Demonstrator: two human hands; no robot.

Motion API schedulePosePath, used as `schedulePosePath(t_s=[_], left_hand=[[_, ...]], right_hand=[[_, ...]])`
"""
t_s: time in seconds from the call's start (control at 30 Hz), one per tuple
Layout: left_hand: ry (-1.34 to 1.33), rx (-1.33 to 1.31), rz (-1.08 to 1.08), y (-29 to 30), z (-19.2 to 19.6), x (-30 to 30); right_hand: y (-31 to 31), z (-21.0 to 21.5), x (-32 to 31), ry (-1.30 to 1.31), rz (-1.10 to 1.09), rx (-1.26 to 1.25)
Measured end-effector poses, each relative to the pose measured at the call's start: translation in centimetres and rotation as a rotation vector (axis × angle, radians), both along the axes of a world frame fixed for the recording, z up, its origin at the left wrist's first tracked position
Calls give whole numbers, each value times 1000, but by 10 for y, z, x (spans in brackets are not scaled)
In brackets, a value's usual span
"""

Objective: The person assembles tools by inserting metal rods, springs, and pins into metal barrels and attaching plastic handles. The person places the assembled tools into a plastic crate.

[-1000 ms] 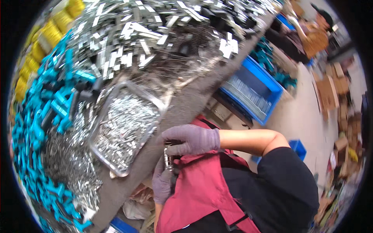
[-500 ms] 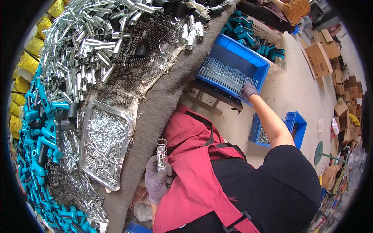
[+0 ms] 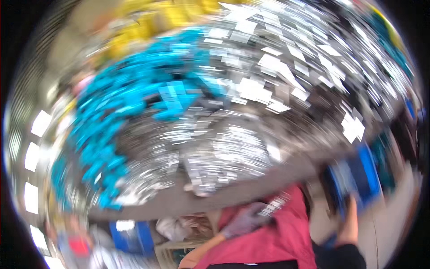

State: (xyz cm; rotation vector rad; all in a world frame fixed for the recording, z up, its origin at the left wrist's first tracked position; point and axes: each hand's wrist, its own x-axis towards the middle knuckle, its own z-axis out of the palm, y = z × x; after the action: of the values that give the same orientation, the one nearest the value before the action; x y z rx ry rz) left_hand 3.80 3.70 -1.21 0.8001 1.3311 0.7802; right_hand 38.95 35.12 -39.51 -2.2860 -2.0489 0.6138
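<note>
The whole view is smeared by motion. My left hand (image 3: 245, 219), in a grey-purple glove, is closed around a shiny metal tube with a coil spring (image 3: 277, 203), held over the red apron (image 3: 286, 228). At the right, my right hand (image 3: 351, 201) is at the near edge of the blue crate (image 3: 373, 172), by the pale thin metal rods (image 3: 344, 175) in it. Blur hides its fingers and anything in them.
A bench (image 3: 174, 201) runs across, with a metal tray of small parts (image 3: 233, 157), teal plastic housings (image 3: 116, 85), dark springs (image 3: 309, 116) and chrome tubes (image 3: 286, 67) heaped on it. Below are a blue bin (image 3: 134, 237) and a whitish bag (image 3: 172, 229). Yellow sacks (image 3: 156, 20) stand behind.
My view has swung left, so the bench now lies across it and the blue crate sits at the far right. My left hand keeps the tube; my right stays at the crate.
</note>
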Motion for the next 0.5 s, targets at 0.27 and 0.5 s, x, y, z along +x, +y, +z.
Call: schedulePosePath(t_s=[0.27, 0.5], left_hand=[[-90, 435, 103, -20, -22, 17], [-210, 497, 204, -27, -15, 5]], right_hand=[[1, 107, -400, 286, 618, 276], [64, 75, -318, 278, 392, 399]])
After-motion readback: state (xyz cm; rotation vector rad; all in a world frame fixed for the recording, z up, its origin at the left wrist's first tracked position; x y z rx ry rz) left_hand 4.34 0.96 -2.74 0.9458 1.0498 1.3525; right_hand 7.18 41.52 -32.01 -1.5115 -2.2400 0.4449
